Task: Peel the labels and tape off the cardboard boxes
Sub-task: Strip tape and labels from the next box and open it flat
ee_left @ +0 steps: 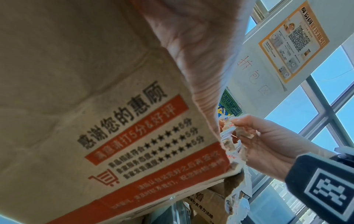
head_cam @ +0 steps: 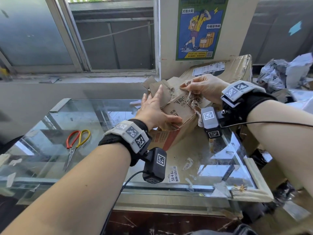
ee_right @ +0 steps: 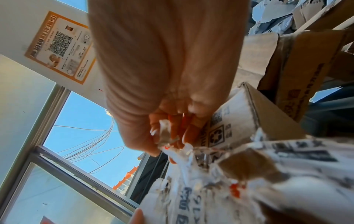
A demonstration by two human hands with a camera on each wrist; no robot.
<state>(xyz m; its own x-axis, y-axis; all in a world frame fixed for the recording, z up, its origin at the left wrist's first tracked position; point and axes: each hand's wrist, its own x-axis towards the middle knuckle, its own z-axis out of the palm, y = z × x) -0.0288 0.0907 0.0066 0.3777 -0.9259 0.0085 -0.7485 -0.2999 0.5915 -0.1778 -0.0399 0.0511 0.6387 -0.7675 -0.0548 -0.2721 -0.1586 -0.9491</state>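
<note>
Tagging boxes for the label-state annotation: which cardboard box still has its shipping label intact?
The large flattened box at the back, against the wall: its white label lies whole and flat. The small box in the hands has a shredded label, half peeled.

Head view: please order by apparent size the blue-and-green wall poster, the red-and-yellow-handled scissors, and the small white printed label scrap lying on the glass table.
1. Blue-and-green wall poster
2. Red-and-yellow-handled scissors, though they are nearer the camera
3. Small white printed label scrap
</note>
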